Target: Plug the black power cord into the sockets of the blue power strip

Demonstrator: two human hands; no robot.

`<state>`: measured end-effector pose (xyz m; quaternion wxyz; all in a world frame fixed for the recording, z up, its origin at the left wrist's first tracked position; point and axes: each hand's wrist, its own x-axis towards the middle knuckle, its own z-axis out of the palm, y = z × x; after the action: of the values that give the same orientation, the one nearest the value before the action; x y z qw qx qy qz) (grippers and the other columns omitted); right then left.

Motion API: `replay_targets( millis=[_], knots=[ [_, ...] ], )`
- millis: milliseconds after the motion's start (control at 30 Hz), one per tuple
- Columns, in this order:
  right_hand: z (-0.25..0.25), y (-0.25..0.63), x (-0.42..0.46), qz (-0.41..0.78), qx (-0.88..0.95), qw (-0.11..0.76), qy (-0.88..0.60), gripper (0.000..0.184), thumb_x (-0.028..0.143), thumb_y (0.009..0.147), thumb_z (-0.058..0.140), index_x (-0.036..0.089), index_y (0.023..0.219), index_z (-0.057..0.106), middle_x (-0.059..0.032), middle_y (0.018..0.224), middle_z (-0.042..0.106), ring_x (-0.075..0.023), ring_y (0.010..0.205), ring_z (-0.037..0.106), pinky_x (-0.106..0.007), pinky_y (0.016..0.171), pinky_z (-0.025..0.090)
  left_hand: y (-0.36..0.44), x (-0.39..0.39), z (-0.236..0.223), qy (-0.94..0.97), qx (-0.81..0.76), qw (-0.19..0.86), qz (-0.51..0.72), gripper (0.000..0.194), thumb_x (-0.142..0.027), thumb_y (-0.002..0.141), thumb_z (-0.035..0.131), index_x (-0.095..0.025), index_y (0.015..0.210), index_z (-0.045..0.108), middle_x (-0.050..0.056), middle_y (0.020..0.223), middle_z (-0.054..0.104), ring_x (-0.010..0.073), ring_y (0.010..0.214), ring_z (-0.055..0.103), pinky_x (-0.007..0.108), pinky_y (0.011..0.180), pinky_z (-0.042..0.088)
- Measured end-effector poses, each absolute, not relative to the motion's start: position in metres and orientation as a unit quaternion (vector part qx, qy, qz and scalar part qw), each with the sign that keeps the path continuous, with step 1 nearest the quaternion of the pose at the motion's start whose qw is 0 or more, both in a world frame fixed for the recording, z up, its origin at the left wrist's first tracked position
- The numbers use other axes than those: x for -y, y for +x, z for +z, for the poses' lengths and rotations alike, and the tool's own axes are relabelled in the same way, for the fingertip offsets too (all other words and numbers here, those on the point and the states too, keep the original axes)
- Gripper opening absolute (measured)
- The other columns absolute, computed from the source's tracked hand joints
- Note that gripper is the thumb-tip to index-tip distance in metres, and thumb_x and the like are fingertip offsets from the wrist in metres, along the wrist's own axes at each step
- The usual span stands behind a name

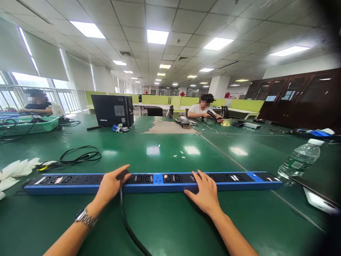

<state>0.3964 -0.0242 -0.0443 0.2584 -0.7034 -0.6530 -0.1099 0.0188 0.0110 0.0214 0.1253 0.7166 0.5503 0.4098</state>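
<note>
A long blue and black power strip [167,187] lies across the green table in front of me, with rows of sockets along its top. My left hand [110,184], with a metal watch on the wrist, is over the strip left of its middle. Its fingers are closed around the end of a black power cable [123,209], which runs down toward me; the plug itself is hidden by the hand. Right of the middle, my right hand [204,192] rests on the strip with its fingers spread, the fingertips on top and the thumb along the near side.
At right are a water bottle [301,158] and a dark flat device [318,193]. A coiled black cable [82,156], white tissues [16,170] and a green basket [34,128] are at left. Farther back stand a computer case [112,110] and a co-worker [204,108]; another person sits far left.
</note>
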Motion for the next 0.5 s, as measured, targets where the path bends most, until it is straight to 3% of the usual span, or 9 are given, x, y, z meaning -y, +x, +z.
replay_targets(
  millis=[133, 267, 500],
  knots=[
    [-0.041, 0.394, 0.021, -0.082, 0.643, 0.265, -0.714, 0.07, 0.051, 0.069, 0.065, 0.024, 0.132, 0.052, -0.0102, 0.143, 0.047, -0.0329, 0.133, 0.038, -0.056, 0.112, 0.022, 0.01, -0.006, 0.011, 0.771, -0.504, 0.128, 0.369, 0.048, -0.051, 0.084, 0.057, -0.021, 0.119, 0.067, 0.007, 0.107, 0.075, 0.0245, 0.093, 0.07, 0.036, 0.087, 0.054],
    [-0.028, 0.376, 0.022, -0.028, 0.622, 0.324, -0.712, 0.064, 0.053, 0.072, 0.061, 0.026, 0.129, 0.054, -0.0081, 0.14, 0.051, -0.0322, 0.132, 0.04, -0.061, 0.11, 0.021, 0.02, -0.009, 0.017, 0.796, -0.481, 0.099, 0.355, 0.039, -0.043, 0.084, 0.059, -0.024, 0.117, 0.068, 0.006, 0.114, 0.072, 0.0243, 0.104, 0.067, 0.038, 0.095, 0.05],
    [0.001, 0.321, 0.031, 0.017, 0.666, 0.421, -0.615, 0.052, 0.05, 0.079, 0.057, 0.025, 0.124, 0.057, -0.0082, 0.135, 0.056, -0.0282, 0.128, 0.045, -0.05, 0.107, 0.033, 0.02, -0.008, 0.022, 0.807, -0.513, 0.054, 0.286, 0.034, -0.039, 0.087, 0.055, -0.025, 0.115, 0.069, 0.006, 0.112, 0.073, 0.0243, 0.102, 0.068, 0.036, 0.092, 0.051]
  ],
)
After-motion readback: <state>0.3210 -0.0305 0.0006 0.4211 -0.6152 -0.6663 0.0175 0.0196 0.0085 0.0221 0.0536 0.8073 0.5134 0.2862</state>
